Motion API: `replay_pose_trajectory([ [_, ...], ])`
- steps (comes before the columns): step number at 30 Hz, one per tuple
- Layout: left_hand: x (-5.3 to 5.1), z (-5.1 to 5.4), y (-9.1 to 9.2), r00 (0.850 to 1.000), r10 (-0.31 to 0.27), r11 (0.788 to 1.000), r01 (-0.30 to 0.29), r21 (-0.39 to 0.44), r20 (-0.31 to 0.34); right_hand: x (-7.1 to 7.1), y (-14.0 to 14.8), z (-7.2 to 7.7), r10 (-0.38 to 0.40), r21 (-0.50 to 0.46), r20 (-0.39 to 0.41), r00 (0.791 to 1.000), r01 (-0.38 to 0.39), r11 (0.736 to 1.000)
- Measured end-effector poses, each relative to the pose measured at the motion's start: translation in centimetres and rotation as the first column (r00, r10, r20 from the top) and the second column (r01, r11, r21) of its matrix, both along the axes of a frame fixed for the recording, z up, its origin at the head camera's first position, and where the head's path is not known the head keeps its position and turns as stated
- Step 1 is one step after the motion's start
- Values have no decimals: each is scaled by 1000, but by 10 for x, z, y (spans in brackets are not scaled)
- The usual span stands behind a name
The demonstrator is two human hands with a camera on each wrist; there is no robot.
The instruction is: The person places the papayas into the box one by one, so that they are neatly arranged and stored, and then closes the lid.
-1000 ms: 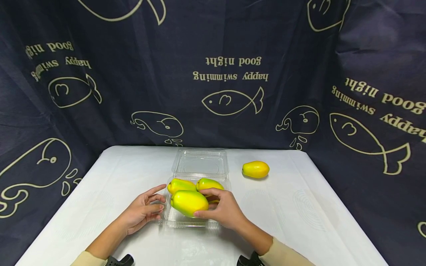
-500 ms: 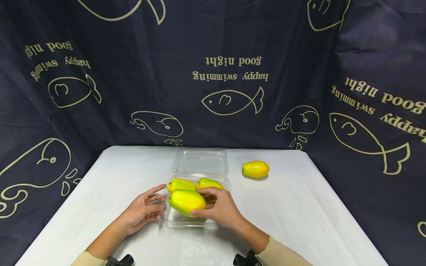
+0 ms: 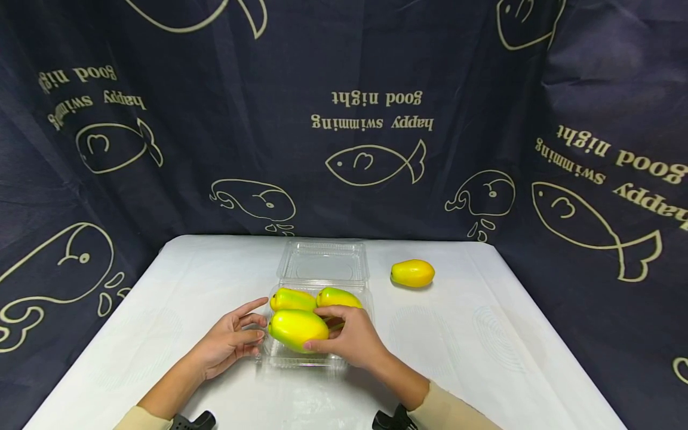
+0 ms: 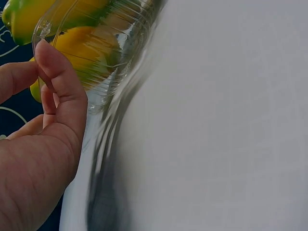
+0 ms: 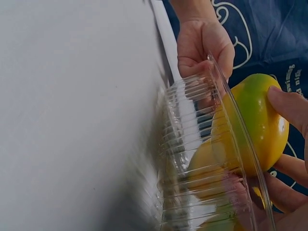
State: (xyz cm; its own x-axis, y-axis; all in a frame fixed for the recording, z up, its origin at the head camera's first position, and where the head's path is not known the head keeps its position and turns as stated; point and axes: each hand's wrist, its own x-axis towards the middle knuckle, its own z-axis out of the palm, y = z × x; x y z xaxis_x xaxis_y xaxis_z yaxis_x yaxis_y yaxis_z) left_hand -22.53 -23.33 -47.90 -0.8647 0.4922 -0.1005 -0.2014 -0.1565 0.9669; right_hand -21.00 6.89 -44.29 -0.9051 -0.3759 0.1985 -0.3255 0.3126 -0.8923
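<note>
In the head view, my right hand grips a yellow-green papaya, thumb on its near side, over the front of a clear plastic clamshell box. Two more papayas, one at left and one at right, lie behind it in the box. My left hand rests at the box's left side, index finger extended and the others loosely bent. A fingertip of that hand meets the rim in the left wrist view. Part of the held papaya shows above the clear wall in the right wrist view.
The box's lid lies folded back behind its base. A yellow papaya sits apart on the white-covered table, right of the lid. A dark cloth with fish drawings hangs behind and at both sides.
My right hand and the papaya in it have shifted a little to the left over the box's front. The left hand stays where it was.
</note>
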Motion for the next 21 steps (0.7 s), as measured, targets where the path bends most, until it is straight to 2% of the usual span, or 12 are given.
replay_pose_trajectory([
  [7, 0, 1, 1, 1000, 1, 1000, -1, -4, -4, -1, -2, -2, 7, 4, -14, 1000, -7, 1000],
  [21, 0, 2, 1, 1000, 3, 1000, -3, -13, 5, -3, -6, -6, -2, 110, -62, 998, 8, 994],
])
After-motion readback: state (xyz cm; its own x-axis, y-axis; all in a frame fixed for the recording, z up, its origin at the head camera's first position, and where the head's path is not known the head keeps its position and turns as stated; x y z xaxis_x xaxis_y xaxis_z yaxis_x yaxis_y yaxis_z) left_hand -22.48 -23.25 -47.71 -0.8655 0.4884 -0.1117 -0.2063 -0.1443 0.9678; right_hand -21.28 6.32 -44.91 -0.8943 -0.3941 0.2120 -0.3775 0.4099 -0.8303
